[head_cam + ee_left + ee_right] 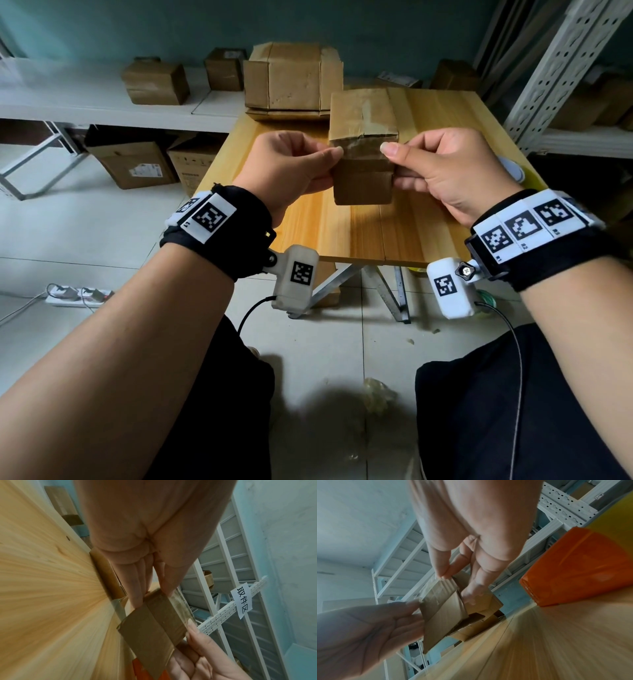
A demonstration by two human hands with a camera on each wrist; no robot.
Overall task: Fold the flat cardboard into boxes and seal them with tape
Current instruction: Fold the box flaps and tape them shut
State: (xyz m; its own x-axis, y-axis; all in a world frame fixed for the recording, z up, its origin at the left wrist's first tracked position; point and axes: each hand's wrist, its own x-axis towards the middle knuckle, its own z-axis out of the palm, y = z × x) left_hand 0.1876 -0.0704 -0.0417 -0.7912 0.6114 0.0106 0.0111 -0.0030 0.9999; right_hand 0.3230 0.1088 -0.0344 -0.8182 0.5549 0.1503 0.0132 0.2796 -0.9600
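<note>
Above the table, the left hand and right hand are each pinching a side of the small box, thumbs pressing tape along its top edge; uneven pressure is risking wrinkled, poorly bonded tape.

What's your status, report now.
Left hand and right hand both grip small box above table. Tape across top. Nothing blocking.
</note>
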